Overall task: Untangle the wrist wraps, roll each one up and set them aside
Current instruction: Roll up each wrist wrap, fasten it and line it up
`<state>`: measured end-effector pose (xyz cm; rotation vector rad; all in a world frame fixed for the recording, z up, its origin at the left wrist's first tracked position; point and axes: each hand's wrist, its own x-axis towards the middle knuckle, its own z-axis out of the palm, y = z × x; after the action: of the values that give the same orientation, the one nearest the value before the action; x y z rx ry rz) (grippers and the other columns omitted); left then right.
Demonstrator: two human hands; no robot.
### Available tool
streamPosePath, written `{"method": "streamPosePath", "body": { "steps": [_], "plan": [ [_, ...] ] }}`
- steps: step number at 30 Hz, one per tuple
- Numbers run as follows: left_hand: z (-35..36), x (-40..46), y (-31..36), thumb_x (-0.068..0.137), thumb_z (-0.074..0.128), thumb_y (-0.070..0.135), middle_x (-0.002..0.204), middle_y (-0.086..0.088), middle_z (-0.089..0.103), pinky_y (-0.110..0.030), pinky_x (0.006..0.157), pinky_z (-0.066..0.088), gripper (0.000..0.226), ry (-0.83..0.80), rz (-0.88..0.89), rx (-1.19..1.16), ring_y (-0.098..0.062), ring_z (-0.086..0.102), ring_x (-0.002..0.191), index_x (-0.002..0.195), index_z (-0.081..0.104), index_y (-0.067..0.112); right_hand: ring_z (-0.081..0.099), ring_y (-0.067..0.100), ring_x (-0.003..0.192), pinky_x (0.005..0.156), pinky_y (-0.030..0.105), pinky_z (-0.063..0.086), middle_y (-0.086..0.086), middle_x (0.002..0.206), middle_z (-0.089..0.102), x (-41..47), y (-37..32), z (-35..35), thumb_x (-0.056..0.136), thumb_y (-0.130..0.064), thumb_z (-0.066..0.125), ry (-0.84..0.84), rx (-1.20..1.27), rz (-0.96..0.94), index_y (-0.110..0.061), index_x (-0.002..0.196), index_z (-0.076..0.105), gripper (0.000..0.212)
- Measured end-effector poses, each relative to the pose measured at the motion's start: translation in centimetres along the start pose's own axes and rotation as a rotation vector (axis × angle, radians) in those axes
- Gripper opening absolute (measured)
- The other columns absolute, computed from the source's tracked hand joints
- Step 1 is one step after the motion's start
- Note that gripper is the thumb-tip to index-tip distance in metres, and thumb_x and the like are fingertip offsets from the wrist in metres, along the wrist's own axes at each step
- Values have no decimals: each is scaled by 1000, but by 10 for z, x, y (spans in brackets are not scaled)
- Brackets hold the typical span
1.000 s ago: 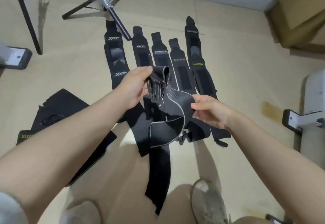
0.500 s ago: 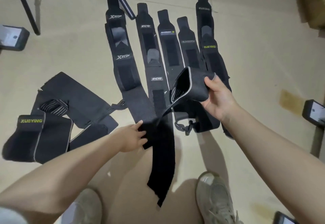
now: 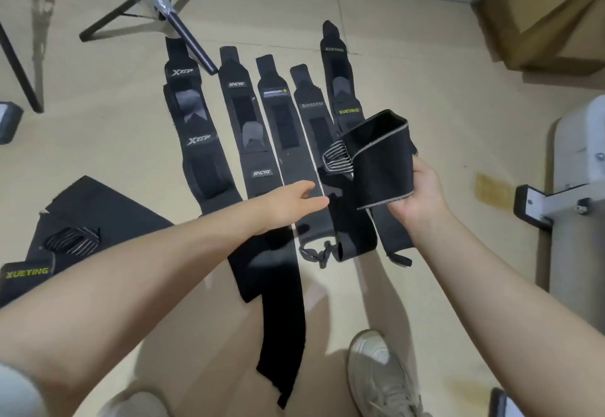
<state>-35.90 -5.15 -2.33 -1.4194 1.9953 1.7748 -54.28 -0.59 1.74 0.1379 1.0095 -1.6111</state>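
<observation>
At three o'clock the right hand (image 3: 420,194) now grips the folded wrap (image 3: 381,158) alone, lifted above the row, while the left hand (image 3: 291,202), open and empty, reaches back, so rolling can resume.

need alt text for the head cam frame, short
The right hand grips a folded black wrist wrap above the floor while the open left hand reaches toward it. Below, five black wrist wraps lie flat side by side.
</observation>
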Motion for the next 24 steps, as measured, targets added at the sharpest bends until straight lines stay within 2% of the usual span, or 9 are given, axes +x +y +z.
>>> {"method": "streamPosePath", "body": {
  "steps": [3, 7, 9, 11, 14, 16, 20, 22, 24],
  "plan": [
    [15, 18, 33, 88, 42, 66, 147, -7, 39, -43, 108, 36, 79, -89, -175, -324, -24, 41, 131, 147, 24, 17, 58, 17, 39, 41, 23, 48, 4, 46, 57, -6, -20, 1, 98, -4, 35, 35, 109, -23, -9, 61, 57, 43],
    [51, 35, 67, 79, 23, 82, 136, -29, 46, -46, 80, 52, 99, -367, -393, -837, -41, 54, 116, 151, -2, 18, 53, 18, 34, 39, 21, 47, 6, 43, 52, -11, -45, -13, 99, -5, 33, -1, 238, -57, -4, 43, 54, 60],
    [69, 46, 89, 82, 23, 79, 126, -26, 56, -42, 77, 54, 92, -342, -328, -1073, -37, 60, 109, 149, 20, 15, 60, 21, 42, 44, 26, 51, 9, 51, 59, -8, -57, -29, 99, -8, 36, 23, 256, -84, -4, 62, 58, 43],
    [84, 58, 110, 94, 41, 56, 113, -16, 66, -39, 78, 54, 62, -112, -200, -1293, -28, 64, 103, 134, 46, 9, 68, 25, 60, 53, 33, 56, 12, 72, 69, -4, -66, -50, 99, -8, 40, 95, 231, -119, -6, 93, 61, 22],
    [103, 77, 130, 97, 49, 11, 95, -6, 66, -35, 93, 52, 26, 242, -119, -1452, -21, 64, 103, 122, 54, 7, 66, 25, 101, 77, 37, 58, 10, 117, 65, 3, -79, -94, 98, -7, 43, 196, 226, -170, -11, 132, 50, 35],
    [110, 86, 136, 97, 44, 3, 98, -4, 65, -36, 96, 50, 24, 326, -49, -1379, -20, 63, 103, 115, 57, 12, 63, 25, 104, 85, 36, 54, 8, 119, 63, 3, -87, -121, 98, -3, 41, 304, 86, -221, -13, 129, 48, 33],
    [126, 95, 145, 96, 43, 1, 98, -2, 61, -30, 86, 55, 32, 367, 129, -1006, -14, 61, 84, 121, 55, 16, 57, 22, 79, 58, 23, 46, 8, 94, 57, 12, -83, -178, 90, -12, 56, 661, -585, -99, -3, 117, 51, 29],
    [133, 97, 146, 95, 44, 2, 82, -3, 49, -27, 80, 53, 29, 363, 161, -793, -12, 48, 73, 111, 57, 21, 57, 32, 98, 74, 32, 49, 12, 114, 56, 18, -80, -199, 84, -20, 62, 774, -841, -34, -2, 123, 49, 45],
    [139, 98, 144, 96, 44, 4, 76, -1, 42, -28, 76, 50, 29, 347, 192, -617, -15, 42, 73, 111, 56, 26, 51, 31, 114, 97, 37, 42, 13, 132, 47, 18, -84, -204, 87, -22, 59, 777, -1054, -172, -7, 132, 45, 49]
  ]
}}
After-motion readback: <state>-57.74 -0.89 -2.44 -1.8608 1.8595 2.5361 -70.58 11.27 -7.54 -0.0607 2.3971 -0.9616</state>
